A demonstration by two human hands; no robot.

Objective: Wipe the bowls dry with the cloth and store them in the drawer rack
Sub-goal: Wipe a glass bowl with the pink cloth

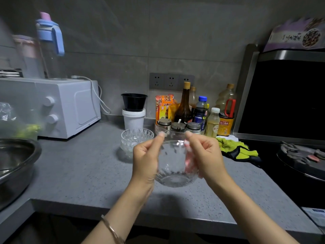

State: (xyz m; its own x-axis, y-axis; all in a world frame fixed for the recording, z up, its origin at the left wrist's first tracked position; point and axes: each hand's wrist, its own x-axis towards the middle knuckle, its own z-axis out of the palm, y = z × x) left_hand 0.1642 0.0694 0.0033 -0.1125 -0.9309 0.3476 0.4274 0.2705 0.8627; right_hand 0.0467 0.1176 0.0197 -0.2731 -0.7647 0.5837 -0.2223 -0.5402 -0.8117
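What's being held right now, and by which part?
A clear glass bowl, gripped by both hands at its rim: left hand on the left side, right hand on the right side. Neither holds the green cloth.

Grey tiled wall [123,32], 3 sockets [171,81]; speckled grey countertop [79,173]; white microwave [66,106] left; dim light.
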